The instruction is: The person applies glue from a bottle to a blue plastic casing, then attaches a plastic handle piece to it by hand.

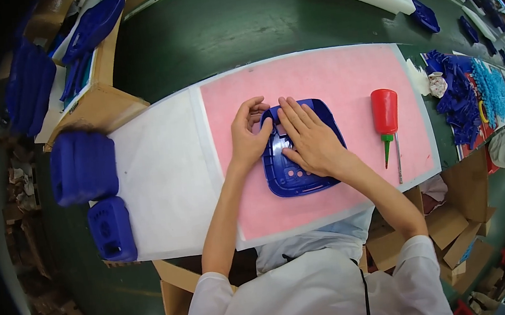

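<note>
A blue plastic shell (292, 184) with a raised rim and several round holes lies on the pink mat (331, 207), its inner side facing up. My right hand (311, 142) rests flat across it, fingers stretched toward the far rim, covering much of the inside. At the shell's far left corner, my left hand (250, 134) has curled fingers, with the thumb against the rim. To the right stands apart a red bottle (385, 109) with a green nozzle, lying beside a thin metal rod (399, 160).
A white sheet (161, 167) covers the table's left part. Stacked blue shells (84, 166) and another blue shell (112, 229) line its left edge. Blue strips (458, 96) and light-blue pieces (492, 92) lie at the right. An open cardboard box (456, 222) stands below the right edge.
</note>
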Demonstrator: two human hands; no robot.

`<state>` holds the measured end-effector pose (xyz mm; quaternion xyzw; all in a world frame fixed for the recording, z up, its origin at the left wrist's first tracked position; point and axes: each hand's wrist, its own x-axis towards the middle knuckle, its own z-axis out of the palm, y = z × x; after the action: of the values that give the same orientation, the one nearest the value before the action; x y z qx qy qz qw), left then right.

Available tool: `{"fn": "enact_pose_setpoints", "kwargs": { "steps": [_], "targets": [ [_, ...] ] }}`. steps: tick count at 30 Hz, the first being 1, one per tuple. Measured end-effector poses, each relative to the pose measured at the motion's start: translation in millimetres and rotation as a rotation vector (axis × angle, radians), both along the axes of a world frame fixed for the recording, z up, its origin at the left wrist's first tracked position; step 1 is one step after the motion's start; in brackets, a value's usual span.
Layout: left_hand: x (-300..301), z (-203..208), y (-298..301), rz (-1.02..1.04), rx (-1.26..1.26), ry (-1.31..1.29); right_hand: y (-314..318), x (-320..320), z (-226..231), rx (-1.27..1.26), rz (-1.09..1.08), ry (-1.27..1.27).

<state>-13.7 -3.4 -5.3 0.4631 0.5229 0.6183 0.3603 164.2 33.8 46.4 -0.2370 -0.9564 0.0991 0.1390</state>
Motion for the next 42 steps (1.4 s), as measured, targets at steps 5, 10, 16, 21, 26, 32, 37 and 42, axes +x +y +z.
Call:
{"fn": "enact_pose_setpoints", "kwargs": {
  "steps": [5, 10, 16, 21, 26, 32, 37, 42],
  "targets": [
    [-7.0, 1.1, -4.4, -0.018, -0.017, -0.150, 40.3, -7.3, 19.5, -0.002, 0.076, -0.052],
    [-24.0, 9.6, -6.5, 0.181, 0.108, -0.322, 89.3, -17.9, 24.7, -0.139, 0.080, -0.276],
    [-70.5, 80.0, -64.9, 0.434, 0.213, -0.083, 150.5, -20.7, 16.5, -0.428, -0.520, -0.054],
    [-138.3, 115.2, -200.5, 0.654, 0.025, 0.520, 132.3, 27.7, 32.8, -0.252, -0.575, -0.006],
    [-187.4, 131.5, -341.5, 0.692, -0.658, 1.206, 92.0, 107.7, 55.4, 0.123, -0.768, -0.140],
    [-220.9, 91.8, -379.8, 0.549, -0.763, 1.294, 77.0, 143.4, 28.5, -0.051, -0.828, -0.271],
    [-238.4, 90.6, -391.8, 0.551, -0.718, 1.303, 83.4, 141.9, 22.7, -0.125, -0.884, -0.275],
    [-212.9, 103.5, -385.8, 0.642, -0.660, 1.267, 85.7, 148.2, 15.0, -0.146, -0.897, -0.242]
  ]
}}
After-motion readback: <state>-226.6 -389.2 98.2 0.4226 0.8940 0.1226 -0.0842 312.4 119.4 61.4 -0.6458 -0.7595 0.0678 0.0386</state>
